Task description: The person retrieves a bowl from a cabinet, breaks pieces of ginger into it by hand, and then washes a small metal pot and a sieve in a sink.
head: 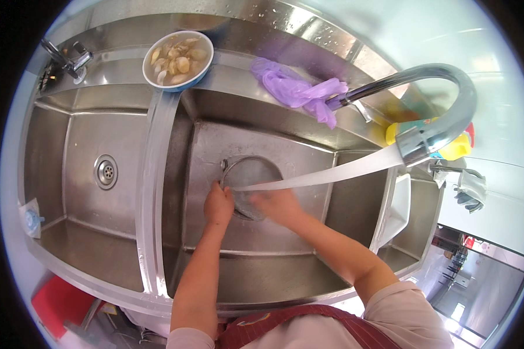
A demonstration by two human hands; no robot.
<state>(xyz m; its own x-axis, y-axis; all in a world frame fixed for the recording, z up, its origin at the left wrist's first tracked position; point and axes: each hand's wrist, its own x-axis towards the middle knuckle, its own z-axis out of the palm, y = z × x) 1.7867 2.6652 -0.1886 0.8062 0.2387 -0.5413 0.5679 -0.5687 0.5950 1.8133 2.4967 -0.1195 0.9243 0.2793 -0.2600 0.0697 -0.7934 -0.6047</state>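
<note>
A round metal bowl (255, 168) with a small ring-like fitting at its rim sits low in the middle basin of a stainless steel sink (218, 235). My left hand (219, 204) grips its near left rim. Over the bowl's right side is my right hand (279, 206), blurred by motion, and its fingers are hard to make out. Water (332, 173) streams from the curved chrome faucet (460, 94) down across the bowl. The inside of the bowl is wet and partly hidden by the stream and my right hand.
A blue-and-white bowl (146, 67) of shellfish in water stands on the back ledge. Beside the faucet base lies a purple plastic bag (288, 85). A yellow bottle (456, 148) and a white container (399, 209) are at right. The left basin (85, 144) has a drain.
</note>
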